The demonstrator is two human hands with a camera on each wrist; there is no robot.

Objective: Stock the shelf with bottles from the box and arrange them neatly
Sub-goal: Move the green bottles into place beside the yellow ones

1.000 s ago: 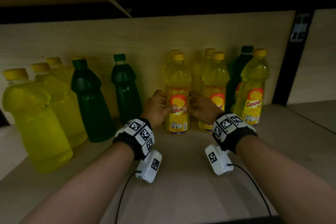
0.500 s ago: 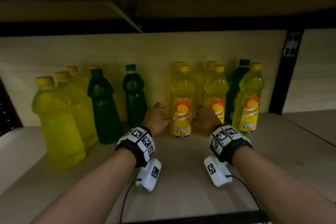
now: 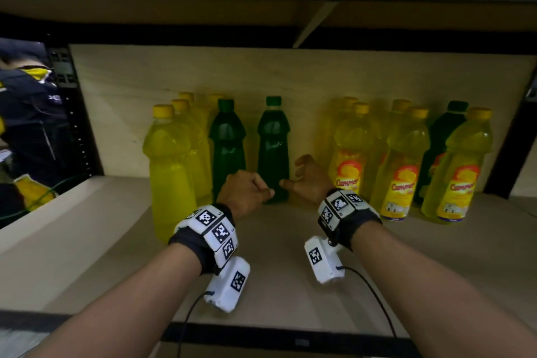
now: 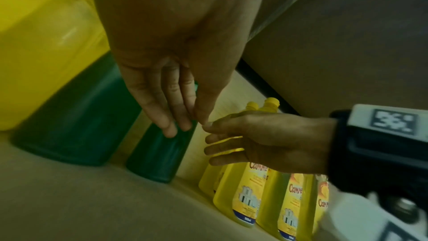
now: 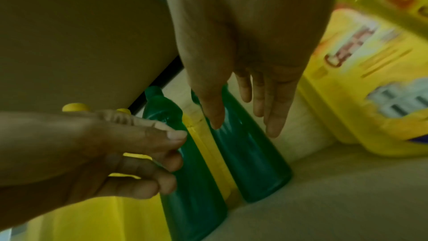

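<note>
Both hands hover empty over the shelf board point(image 3: 276, 285), in front of a green bottle point(image 3: 273, 148) that stands upright near the back panel. My left hand point(image 3: 250, 189) is at the bottle's lower left with its fingers loosely curled. My right hand point(image 3: 305, 177) is at its lower right, fingers spread and relaxed. Neither visibly touches it. In the left wrist view the left fingers point(image 4: 171, 116) point at the green bottle point(image 4: 159, 155). A second green bottle point(image 3: 228, 148) stands just to the left. Labelled yellow bottles point(image 3: 402, 166) stand in rows at the right.
Unlabelled yellow bottles point(image 3: 170, 171) line up at the left. A dark green bottle point(image 3: 444, 131) stands behind the labelled ones. A black upright point(image 3: 72, 113) bounds the shelf on the left, with a person in dark clothing point(image 3: 26, 113) beyond it. The upper shelf point(image 3: 261, 9) hangs overhead.
Both hands have let go of the labelled yellow bottle and moved left to the green bottle. The head view has pulled back and turned left.
</note>
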